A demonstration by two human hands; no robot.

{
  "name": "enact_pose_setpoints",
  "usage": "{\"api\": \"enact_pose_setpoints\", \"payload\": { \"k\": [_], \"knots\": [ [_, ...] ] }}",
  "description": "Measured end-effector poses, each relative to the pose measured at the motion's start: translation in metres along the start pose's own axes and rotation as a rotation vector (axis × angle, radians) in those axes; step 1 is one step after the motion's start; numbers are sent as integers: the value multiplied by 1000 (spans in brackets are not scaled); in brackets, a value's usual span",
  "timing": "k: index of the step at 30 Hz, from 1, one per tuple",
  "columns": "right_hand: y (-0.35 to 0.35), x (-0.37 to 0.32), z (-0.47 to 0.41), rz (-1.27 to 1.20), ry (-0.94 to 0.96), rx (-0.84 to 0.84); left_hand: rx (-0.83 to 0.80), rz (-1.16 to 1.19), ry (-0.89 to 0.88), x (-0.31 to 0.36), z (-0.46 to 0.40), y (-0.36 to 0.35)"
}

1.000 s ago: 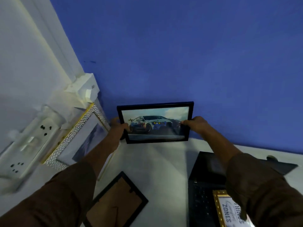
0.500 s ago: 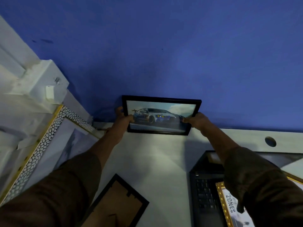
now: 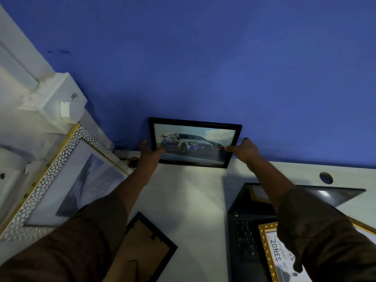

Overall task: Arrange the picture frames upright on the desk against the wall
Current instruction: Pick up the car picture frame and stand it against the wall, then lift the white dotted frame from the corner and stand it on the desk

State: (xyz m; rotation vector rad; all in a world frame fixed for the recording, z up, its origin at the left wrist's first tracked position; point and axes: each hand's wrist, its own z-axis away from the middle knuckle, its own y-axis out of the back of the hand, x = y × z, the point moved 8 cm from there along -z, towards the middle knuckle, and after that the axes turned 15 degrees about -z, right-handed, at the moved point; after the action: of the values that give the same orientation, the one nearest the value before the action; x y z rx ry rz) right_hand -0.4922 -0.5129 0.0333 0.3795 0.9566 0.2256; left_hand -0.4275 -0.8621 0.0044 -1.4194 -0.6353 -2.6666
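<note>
In the head view, the left hand point(image 3: 149, 152) and right hand point(image 3: 243, 150) each clasp a side edge of the black-framed car picture point(image 3: 194, 142), which stands at the back of the white surface point(image 3: 193, 200) against the blue wall point(image 3: 203, 68). A frame with a pebbled white and gold border point(image 3: 53, 171) leans at left, a black frame point(image 3: 148, 249) lies face down showing brown backing, and an ornate gold frame point(image 3: 270, 255) rests on a black laptop point(image 3: 246, 231).

A black car-picture frame point(image 3: 195, 142) stands upright at the far edge of the white desk point(image 3: 191, 200) against the blue wall point(image 3: 203, 58), gripped at its lower sides by the left hand point(image 3: 149, 152) and the right hand point(image 3: 243, 149). At nine o'clock from it a large pebble-bordered frame point(image 3: 61, 180) leans by the white wall fitting point(image 3: 53, 98). At six o'clock a black frame point(image 3: 142, 247) lies back-up, and at four o'clock an open laptop point(image 3: 248, 231) carries a gold-edged frame point(image 3: 270, 253) on its keyboard.
</note>
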Motion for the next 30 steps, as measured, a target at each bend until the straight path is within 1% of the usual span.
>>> {"api": "enact_pose_setpoints", "payload": {
  "k": [3,5,7,10,13,17,18,19,21,22,24,26,30],
  "knots": [
    [8,-10,25,19,62,-10,71,-45,41,-12,27,6],
    [10,-19,43,18,132,-17,73,-85,69,-27,47,10],
    [6,-31,60,33,258,-32,67,-94,83,-42,72,13],
    [-10,-52,84,90,424,-84,108,-24,147,-73,108,17],
    [-37,-67,105,127,496,-183,132,108,221,-108,146,21],
    [-89,-81,135,174,550,-345,185,426,297,-152,193,35],
    [-102,-84,143,183,564,-377,209,397,293,-159,203,43],
    [-118,-85,152,190,579,-412,281,363,268,-162,215,56],
    [-144,-87,167,197,613,-477,353,383,280,-182,225,75],
    [-156,-88,173,209,634,-509,358,383,301,-187,229,81],
    [-182,-89,188,235,651,-587,384,292,334,-194,239,102],
    [-206,-91,199,247,650,-665,423,272,353,-198,242,122],
    [-241,-96,211,291,682,-714,504,150,313,-196,235,157]
  ]
}}
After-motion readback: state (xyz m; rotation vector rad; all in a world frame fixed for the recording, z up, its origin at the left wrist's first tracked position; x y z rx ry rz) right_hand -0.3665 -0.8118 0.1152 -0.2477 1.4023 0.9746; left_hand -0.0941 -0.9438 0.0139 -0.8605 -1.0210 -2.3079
